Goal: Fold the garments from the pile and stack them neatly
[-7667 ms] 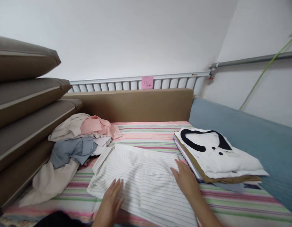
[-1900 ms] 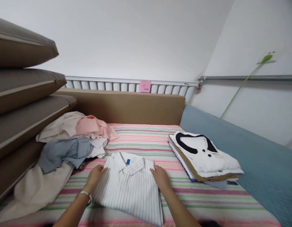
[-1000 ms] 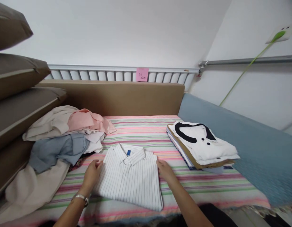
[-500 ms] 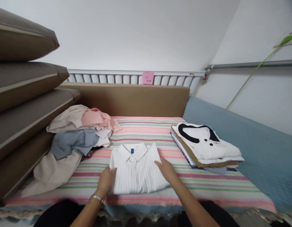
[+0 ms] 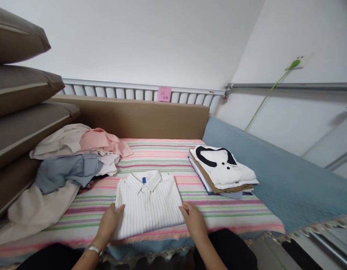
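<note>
Two hands (image 5: 108,224) (image 5: 194,220) pinch the striped shirt (image 5: 149,206), now folded smaller and collar-up.

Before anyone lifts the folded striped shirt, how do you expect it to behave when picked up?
The striped shirt will probably flop, since its thin-looking cloth shows soft creases. The collar may stay stiffer, as it holds its pointed shape. It could also unfold, seemingly held by its folds alone.

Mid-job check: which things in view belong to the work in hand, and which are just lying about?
Seem to belong:
striped shirt, between left hand and right hand
folded stack
loose clothes

Probably just lying about:
brown cushions
pink note
green plug
</note>
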The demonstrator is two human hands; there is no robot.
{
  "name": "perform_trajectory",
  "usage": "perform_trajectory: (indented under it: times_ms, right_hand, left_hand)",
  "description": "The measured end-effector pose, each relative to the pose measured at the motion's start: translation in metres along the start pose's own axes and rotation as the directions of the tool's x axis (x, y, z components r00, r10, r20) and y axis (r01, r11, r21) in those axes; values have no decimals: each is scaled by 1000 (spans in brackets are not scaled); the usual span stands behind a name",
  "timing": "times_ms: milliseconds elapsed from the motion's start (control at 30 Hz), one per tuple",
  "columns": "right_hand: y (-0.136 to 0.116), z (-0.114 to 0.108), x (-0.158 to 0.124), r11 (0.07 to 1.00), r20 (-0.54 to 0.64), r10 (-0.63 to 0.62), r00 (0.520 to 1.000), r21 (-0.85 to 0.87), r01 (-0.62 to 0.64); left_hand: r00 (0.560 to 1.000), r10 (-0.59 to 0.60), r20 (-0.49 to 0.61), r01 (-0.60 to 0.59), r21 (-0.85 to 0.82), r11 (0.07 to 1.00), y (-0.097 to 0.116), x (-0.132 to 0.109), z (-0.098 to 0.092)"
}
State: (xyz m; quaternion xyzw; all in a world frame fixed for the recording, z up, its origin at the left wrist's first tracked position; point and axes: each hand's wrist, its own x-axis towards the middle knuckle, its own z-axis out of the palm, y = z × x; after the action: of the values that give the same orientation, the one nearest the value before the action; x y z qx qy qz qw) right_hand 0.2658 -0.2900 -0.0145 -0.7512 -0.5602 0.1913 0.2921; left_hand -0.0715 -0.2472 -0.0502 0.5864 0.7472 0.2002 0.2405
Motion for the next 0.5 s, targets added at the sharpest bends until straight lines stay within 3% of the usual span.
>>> perform_trajectory:
  times_ms: [267, 500]
  right_hand:
    - [12, -4, -4, 993, 97, 119, 988, 15, -121]
    - [33, 6, -5, 955, 199, 144, 969, 230, -189]
  left_hand:
    - [1000, 5, -25, -6, -44, 999, -2, -3, 0]
    - [999, 16, -30, -19, -75, 997, -2, -2, 0]
